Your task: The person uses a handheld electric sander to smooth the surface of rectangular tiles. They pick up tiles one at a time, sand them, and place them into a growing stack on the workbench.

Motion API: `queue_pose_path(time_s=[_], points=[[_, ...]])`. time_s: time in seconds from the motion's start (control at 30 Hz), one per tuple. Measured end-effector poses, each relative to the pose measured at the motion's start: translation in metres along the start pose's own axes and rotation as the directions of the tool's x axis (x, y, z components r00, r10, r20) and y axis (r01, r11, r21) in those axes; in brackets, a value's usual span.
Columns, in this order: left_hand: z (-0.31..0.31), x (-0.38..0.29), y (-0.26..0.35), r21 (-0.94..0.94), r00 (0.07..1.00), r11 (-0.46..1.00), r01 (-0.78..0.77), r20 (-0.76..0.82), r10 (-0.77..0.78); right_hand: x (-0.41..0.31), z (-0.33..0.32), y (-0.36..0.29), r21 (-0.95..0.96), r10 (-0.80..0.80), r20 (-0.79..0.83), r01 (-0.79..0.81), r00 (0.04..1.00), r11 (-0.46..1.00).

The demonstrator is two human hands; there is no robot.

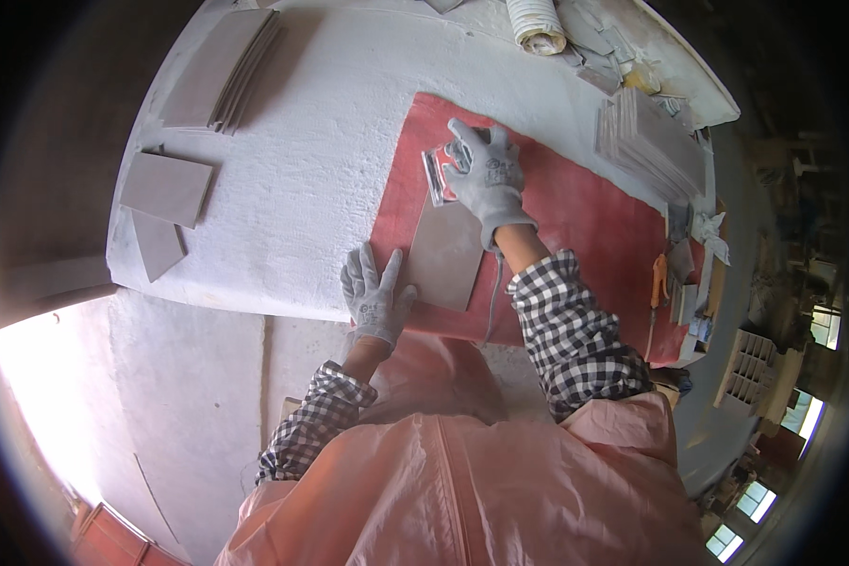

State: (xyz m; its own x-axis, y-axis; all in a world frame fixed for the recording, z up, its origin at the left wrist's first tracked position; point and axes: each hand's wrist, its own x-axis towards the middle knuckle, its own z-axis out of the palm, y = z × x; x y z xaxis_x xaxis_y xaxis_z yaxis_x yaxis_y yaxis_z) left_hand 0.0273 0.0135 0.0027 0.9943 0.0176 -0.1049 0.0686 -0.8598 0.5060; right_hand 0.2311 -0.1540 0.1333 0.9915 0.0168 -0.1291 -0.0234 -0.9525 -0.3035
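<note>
My right hand [490, 166], in a grey work glove, is closed around an electric sheet sander [440, 175] with a red body and a pale base. The sander is at the far end of a flat grey rectangular panel [444, 255], and a grey cord hangs below my right wrist. The panel lies on a red cloth [580, 212] spread over the table. My left hand [376, 293], gloved too, rests with fingers spread at the near left edge of the cloth, its thumb close to the panel's near corner. Nothing is held in it.
Stacked panels [219, 67] stand far left, above two loose pieces [166, 187]. Another stack [651, 141] stands right, near a ribbed hose [538, 28] and broken scraps [601, 60]. An orange-handled tool [659, 279] lies on the cloth's right side. The white table's [311, 141] near edge is before me.
</note>
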Motion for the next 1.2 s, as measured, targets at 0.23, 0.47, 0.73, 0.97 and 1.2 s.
queue_pose_path(time_s=[0.23,0.47,0.73,0.97,1.2], points=[[-0.010,0.005,0.004,-0.017,0.996,1.000,0.024,0.091,-0.023,0.000,-0.001,-0.010,-0.071,0.067,0.078,-0.061,0.995,0.996],[-0.005,0.003,0.004,-0.049,0.998,0.999,0.009,0.056,-0.007,0.021,-0.010,0.029,0.075,0.081,-0.194,-0.068,0.978,0.995],[-0.008,0.004,0.003,-0.087,0.999,0.996,0.017,0.043,-0.013,-0.163,0.037,0.009,0.070,-0.121,-0.093,0.128,0.988,0.989],[-0.003,0.002,0.003,-0.081,1.000,0.997,0.013,0.012,-0.012,0.042,0.000,0.032,0.092,0.115,-0.220,-0.097,0.969,0.991],[-0.016,-0.001,-0.031,-0.466,0.988,0.874,-0.139,-0.129,0.088,-0.162,0.041,-0.036,0.016,-0.149,-0.047,0.150,0.988,0.989]])
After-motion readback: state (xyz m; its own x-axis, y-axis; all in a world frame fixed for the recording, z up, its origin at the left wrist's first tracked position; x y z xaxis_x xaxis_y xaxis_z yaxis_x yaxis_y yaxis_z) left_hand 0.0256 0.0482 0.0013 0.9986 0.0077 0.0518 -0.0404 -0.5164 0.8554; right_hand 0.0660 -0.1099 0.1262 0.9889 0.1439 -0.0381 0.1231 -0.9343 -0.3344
